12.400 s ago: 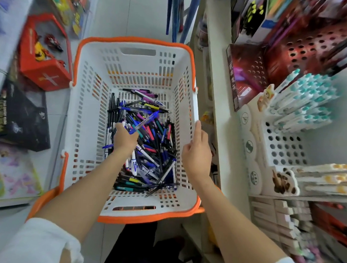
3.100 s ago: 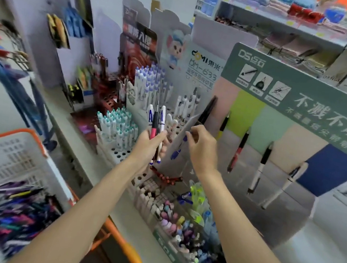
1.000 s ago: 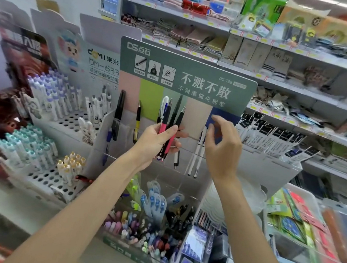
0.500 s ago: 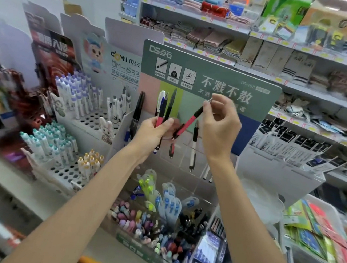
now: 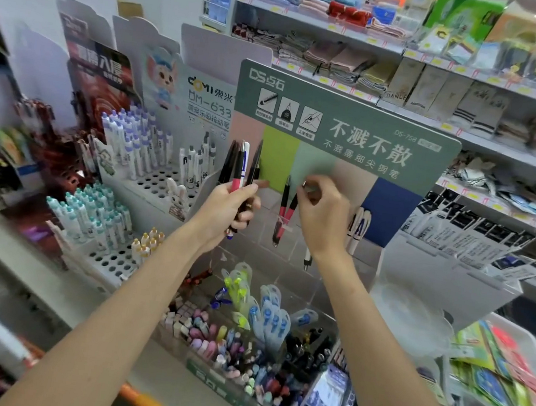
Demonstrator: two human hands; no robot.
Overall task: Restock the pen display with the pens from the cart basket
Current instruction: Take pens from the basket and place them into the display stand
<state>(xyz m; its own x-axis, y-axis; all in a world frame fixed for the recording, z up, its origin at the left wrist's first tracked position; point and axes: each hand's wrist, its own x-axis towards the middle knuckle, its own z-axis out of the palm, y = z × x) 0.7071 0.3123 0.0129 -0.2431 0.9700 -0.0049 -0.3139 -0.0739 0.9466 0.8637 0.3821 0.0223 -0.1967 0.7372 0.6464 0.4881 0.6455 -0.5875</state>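
The pen display (image 5: 402, 159) has a green header board and a clear stepped rack below it. My left hand (image 5: 228, 209) grips a bunch of pens (image 5: 240, 168) upright, left of the rack's middle. My right hand (image 5: 321, 213) pinches the top of a red and black pen (image 5: 289, 210) that stands in a slot beside another red pen (image 5: 281, 218). Two white pens (image 5: 358, 228) stand in a slot further right. The cart basket shows only as an orange rim (image 5: 148, 405) at the bottom edge.
White racks of capped pens (image 5: 124, 146) stand to the left. A clear bin of mixed pens and erasers (image 5: 241, 345) sits below the rack. Shelves of folded cloths (image 5: 346, 60) run behind. Packets (image 5: 509, 377) lie in a tray at right.
My right hand has carried the red and black pen down from a slanted hold into the rack slot beside the other red pen. The left hand stays put with its bunch.
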